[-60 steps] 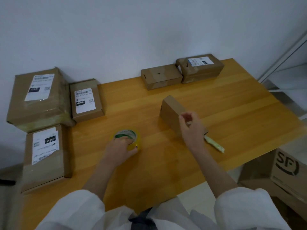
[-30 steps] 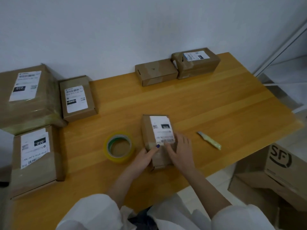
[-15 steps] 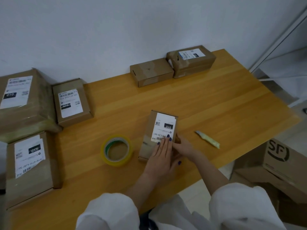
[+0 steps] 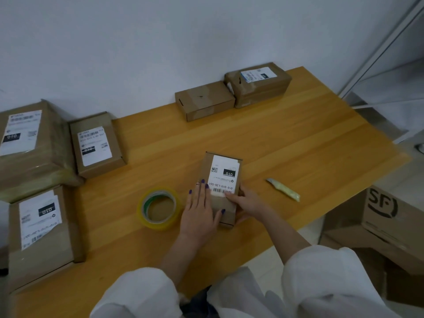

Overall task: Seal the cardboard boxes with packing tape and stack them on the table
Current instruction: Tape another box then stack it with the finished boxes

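A small cardboard box (image 4: 223, 173) with a white shipping label lies flat near the front middle of the wooden table (image 4: 286, 143). My left hand (image 4: 200, 212) rests flat on its near left part, fingers spread. My right hand (image 4: 249, 204) grips its near right edge, thumb on top. A roll of yellow packing tape (image 4: 159, 208) lies flat just left of my left hand. A pale yellow utility knife (image 4: 283, 192) lies to the right of the box.
Two small boxes (image 4: 205, 101) (image 4: 258, 84) stand at the back against the wall. Three labelled boxes (image 4: 23, 145) (image 4: 96, 144) (image 4: 42, 230) sit at the left. A large SF carton (image 4: 390, 216) stands on the floor beyond the table's right front edge.
The box was lifted off its side, turned label-up and laid flat in front of me. My left hand left the tape roll and came onto the box; both hands have since stayed on it.
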